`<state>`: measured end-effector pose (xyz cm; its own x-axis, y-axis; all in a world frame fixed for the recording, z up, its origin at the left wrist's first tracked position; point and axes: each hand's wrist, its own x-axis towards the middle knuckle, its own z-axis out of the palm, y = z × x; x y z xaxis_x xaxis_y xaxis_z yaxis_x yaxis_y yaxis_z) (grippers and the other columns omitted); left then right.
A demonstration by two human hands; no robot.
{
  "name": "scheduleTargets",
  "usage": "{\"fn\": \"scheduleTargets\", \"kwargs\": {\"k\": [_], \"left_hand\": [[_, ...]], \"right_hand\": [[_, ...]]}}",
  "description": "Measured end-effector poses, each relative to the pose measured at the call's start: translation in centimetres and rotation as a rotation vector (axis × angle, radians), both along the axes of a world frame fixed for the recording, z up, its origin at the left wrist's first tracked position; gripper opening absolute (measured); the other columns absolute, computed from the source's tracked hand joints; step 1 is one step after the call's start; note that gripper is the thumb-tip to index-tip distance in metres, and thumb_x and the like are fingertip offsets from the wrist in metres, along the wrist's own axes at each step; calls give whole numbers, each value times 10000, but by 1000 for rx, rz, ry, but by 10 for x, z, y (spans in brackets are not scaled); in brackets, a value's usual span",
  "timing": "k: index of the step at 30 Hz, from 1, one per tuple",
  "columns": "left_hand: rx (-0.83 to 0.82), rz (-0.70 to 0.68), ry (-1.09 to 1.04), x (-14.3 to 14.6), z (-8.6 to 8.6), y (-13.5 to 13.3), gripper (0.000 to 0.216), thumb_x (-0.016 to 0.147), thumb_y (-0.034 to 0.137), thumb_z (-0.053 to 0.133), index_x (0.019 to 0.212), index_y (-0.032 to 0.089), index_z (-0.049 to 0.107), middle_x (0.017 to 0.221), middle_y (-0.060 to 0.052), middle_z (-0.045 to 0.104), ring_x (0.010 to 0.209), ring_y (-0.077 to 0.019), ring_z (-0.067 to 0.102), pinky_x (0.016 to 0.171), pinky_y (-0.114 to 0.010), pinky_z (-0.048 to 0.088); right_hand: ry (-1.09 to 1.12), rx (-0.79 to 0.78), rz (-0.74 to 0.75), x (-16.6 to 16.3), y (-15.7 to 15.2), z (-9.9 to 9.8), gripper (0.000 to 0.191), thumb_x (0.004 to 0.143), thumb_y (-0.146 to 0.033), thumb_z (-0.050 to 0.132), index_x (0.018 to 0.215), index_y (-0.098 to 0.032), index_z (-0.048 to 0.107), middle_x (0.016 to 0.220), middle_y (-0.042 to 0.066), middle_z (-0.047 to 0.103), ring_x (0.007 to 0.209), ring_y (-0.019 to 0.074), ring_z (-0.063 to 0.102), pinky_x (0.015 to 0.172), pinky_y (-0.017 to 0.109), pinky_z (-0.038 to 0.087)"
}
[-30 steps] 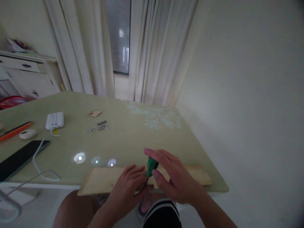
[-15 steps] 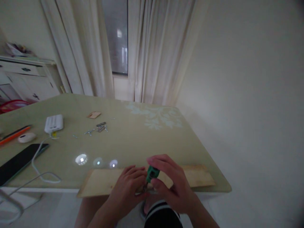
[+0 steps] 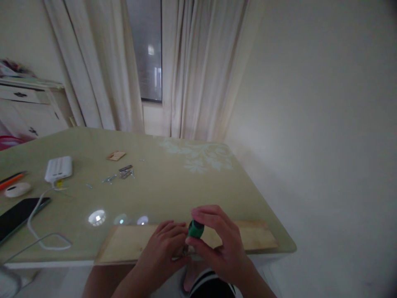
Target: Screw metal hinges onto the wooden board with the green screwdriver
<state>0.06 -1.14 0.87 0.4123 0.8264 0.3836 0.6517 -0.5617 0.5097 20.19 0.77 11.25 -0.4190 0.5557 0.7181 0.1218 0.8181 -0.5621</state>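
A pale wooden board (image 3: 124, 248) lies along the near edge of the green table (image 3: 161, 186). My right hand (image 3: 220, 248) is closed round the green handle of a screwdriver (image 3: 195, 229), which stands nearly upright over the board's near edge. My left hand (image 3: 161, 252) rests on the board with its fingers pinched at the screwdriver's tip, on a small metal piece I cannot make out.
Loose screws and small metal parts (image 3: 119, 174) and a small wooden chip (image 3: 116, 155) lie mid-table. At the left are a white power bank (image 3: 58, 168) with a white cable (image 3: 40, 231), a dark phone (image 3: 15, 215) and an orange pen (image 3: 10, 179). Curtains and a wall stand behind.
My right hand has turned and closed further over the screwdriver handle, which now stands more upright. The view has shifted a little to the right; the board has stayed in place.
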Motion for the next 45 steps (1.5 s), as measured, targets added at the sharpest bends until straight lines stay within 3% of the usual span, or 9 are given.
{"fn": "scheduleTargets", "kwargs": {"k": [5,10,16,22,29,32,36,41,45], "left_hand": [[22,0,-12,0,1,2,286,805,309,896,1036,309,727,1254,-4,769,1231,-301,664,1086,-461,455],[-46,11,4,2,4,2,282,773,299,914,961,278,705,1192,9,777,1194,-292,667,1089,-454,448],[-53,13,1,2,5,1,265,777,307,913,949,270,716,1200,7,769,1189,-267,665,1090,-417,439],[-51,24,5,2,7,3,252,752,287,918,882,258,704,1105,-3,782,1114,-267,685,996,-379,481],[-81,43,13,1,2,4,281,718,246,940,874,262,707,1140,7,784,1148,-283,686,1065,-423,447],[-111,27,17,0,4,5,261,739,257,928,867,263,700,1157,11,783,1137,-281,690,1106,-454,419],[-120,22,19,0,12,5,250,755,272,919,836,253,684,1095,14,786,1123,-269,692,1049,-420,449],[-112,16,30,0,18,5,235,783,292,897,845,251,674,1085,10,777,1123,-271,686,999,-395,459],[-88,-4,27,0,19,5,246,814,315,867,817,242,633,986,10,757,1023,-249,688,937,-362,464]], "right_hand": [[-14,-24,31,-1,-2,1,518,964,-205,707,1450,-352,602,1207,74,682,1073,202,691,926,323,596],[-88,-150,65,5,-2,2,484,1052,-196,535,1518,-325,548,1364,94,659,1253,221,634,1081,388,531],[57,-47,-13,5,4,-3,430,938,-190,761,1335,-322,661,1059,38,708,964,178,670,857,297,580],[-57,-101,58,7,-1,6,445,1023,-163,601,1442,-312,605,1316,82,705,1226,216,656,1059,372,537],[36,6,4,8,4,6,371,937,-173,766,1273,-297,669,1080,46,721,1035,183,686,899,313,573],[25,9,-15,11,3,8,371,927,-191,777,1264,-290,657,1138,65,716,1103,206,683,941,352,570],[-39,-82,70,13,6,10,378,1004,-165,646,1355,-301,606,1274,94,718,1147,219,701,976,415,577],[105,-20,-31,4,15,1,326,903,-212,811,1179,-292,659,986,29,681,896,182,677,784,341,588],[82,8,-69,2,11,5,356,905,-218,806,1211,-284,638,1109,68,716,993,203,702,851,374,598]]}}
